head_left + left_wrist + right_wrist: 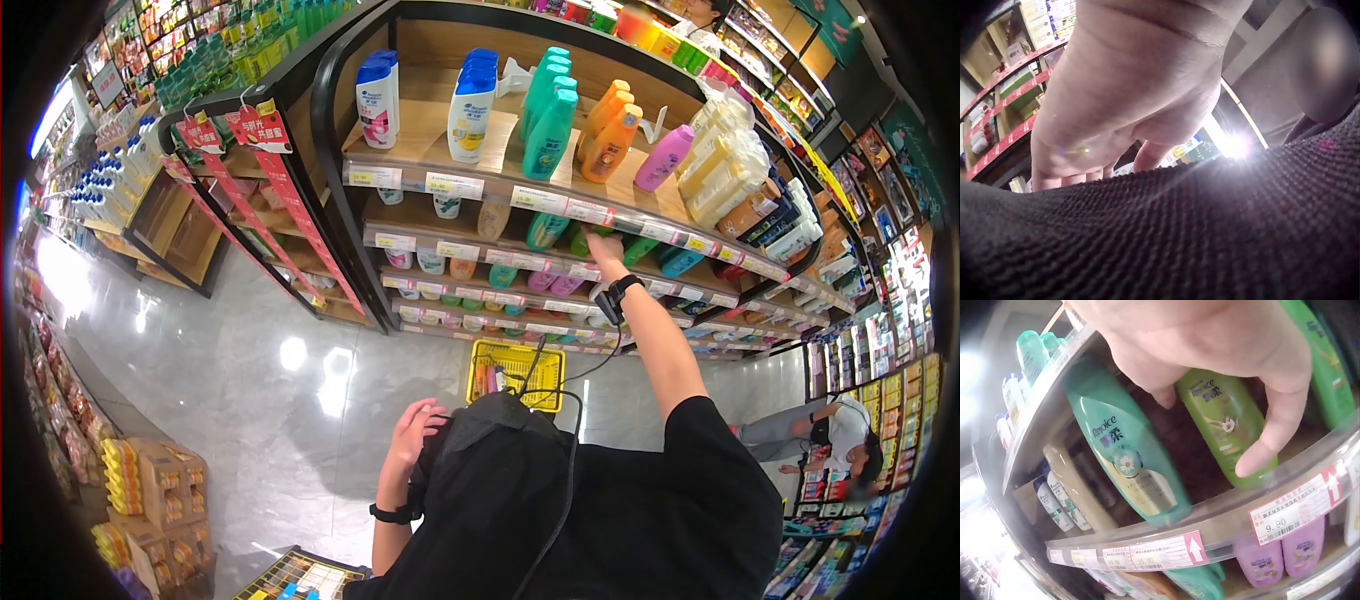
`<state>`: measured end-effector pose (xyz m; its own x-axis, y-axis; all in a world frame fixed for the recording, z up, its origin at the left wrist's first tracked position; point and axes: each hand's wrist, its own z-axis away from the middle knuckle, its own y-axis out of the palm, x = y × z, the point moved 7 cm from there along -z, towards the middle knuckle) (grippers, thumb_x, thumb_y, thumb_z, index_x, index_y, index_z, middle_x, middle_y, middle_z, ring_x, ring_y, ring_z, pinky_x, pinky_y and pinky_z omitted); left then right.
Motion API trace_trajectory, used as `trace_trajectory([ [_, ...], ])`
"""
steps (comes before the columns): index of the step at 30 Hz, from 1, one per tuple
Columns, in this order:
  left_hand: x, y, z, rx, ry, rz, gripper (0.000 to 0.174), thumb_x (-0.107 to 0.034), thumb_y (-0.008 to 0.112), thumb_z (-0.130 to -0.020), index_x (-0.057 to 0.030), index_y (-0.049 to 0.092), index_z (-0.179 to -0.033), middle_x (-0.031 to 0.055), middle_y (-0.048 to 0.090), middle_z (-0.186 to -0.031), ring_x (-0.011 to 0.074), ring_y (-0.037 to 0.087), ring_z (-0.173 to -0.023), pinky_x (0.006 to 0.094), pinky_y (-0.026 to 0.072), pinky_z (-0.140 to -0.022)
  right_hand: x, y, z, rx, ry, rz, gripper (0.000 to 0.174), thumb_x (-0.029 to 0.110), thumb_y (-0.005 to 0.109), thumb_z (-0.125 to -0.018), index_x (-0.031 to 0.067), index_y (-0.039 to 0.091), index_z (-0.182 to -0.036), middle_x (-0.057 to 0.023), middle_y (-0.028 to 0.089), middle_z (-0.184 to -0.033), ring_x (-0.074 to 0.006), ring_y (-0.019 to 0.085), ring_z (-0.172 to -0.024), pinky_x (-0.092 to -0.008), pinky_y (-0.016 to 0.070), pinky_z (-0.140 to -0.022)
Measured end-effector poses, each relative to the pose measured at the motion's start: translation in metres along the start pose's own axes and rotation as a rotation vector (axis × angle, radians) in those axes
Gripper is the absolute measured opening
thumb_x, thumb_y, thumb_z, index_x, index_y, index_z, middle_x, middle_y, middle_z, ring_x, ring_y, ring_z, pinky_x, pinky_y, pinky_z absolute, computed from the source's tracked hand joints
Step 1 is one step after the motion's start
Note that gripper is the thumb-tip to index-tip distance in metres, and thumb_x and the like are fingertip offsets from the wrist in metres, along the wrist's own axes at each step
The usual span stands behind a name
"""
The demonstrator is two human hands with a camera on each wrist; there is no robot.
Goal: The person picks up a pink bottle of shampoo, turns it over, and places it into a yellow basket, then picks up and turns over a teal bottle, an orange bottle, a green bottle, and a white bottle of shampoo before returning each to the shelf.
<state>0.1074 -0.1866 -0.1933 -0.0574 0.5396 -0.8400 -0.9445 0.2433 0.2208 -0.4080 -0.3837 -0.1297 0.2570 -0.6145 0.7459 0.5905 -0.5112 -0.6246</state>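
Note:
On the second shelf down, my right hand (606, 252) reaches in and grips a green Rejoice shampoo bottle (1219, 425). In the right wrist view the thumb lies across the front of this bottle and a fingertip shows at its other side. A taller teal Rejoice bottle (1125, 456) stands to its left, and a brighter green bottle (1322, 369) to its right. My left hand (412, 432) hangs beside the body, fingers loosely bent and holding nothing. Dark knitted cloth hides its fingertips in the left wrist view.
A yellow shopping basket (556, 352) with some items is at the foot of the shelves. White, teal, orange and purple bottles line the top shelf (410, 150). A clear lip (1222, 531) with price tags edges the second shelf. Another person (850, 440) is at the right.

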Motion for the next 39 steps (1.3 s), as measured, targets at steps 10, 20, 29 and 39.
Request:
trace_trajectory([
  [10, 0.004, -0.007, -0.001, 0.011, -0.025, -0.022, 0.037, -0.026, 0.042, -0.105, -0.0018, 0.054, -0.131, 0.0139, 0.068, -0.118, 0.0195, 0.066, -0.100, 0.0314, 0.0502, -0.088, 0.024, -0.007, 0.011, -0.101, -0.155, -0.102, 0.056, 0.051, 0.074, -0.082, 0.0045, 0.070, -0.112, -0.0131, 0.074, -0.088, -0.0222, 0.073, -0.069, -0.0333, 0.0600, -0.054],
  [20, 0.008, -0.009, 0.002, 0.020, -0.032, -0.009, 0.037, -0.028, 0.044, -0.105, -0.0025, 0.054, -0.130, 0.0137, 0.068, -0.118, 0.0202, 0.066, -0.099, 0.0317, 0.0504, -0.087, 0.016, -0.003, -0.012, -0.067, -0.190, 0.060, 0.051, 0.046, 0.075, -0.084, 0.0039, 0.069, -0.111, -0.0098, 0.073, -0.099, -0.0221, 0.074, -0.070, -0.0340, 0.0601, -0.058],
  [29, 0.025, -0.011, -0.009, 0.055, -0.029, -0.035, 0.038, -0.029, 0.045, -0.105, -0.0014, 0.053, -0.129, 0.0141, 0.068, -0.117, 0.0226, 0.067, -0.097, 0.0328, 0.0524, -0.084, 0.013, -0.007, -0.003, -0.086, -0.326, 0.101, 0.074, 0.054, 0.073, -0.077, 0.0088, 0.056, -0.134, -0.0228, 0.059, -0.133, -0.0407, 0.054, -0.124, -0.0428, 0.0450, -0.103],
  [39, 0.043, -0.016, -0.030, 0.013, 0.065, -0.624, 0.039, -0.028, 0.049, -0.100, -0.0004, 0.056, -0.128, 0.0134, 0.071, -0.114, 0.0245, 0.066, -0.101, 0.0347, 0.0510, -0.091, -0.116, -0.021, 0.157, 0.060, -0.791, 0.200, 0.034, 0.025, 0.062, -0.091, 0.0052, 0.055, -0.118, -0.0203, 0.066, -0.109, -0.0369, 0.065, -0.098, -0.0460, 0.0523, -0.082],
])
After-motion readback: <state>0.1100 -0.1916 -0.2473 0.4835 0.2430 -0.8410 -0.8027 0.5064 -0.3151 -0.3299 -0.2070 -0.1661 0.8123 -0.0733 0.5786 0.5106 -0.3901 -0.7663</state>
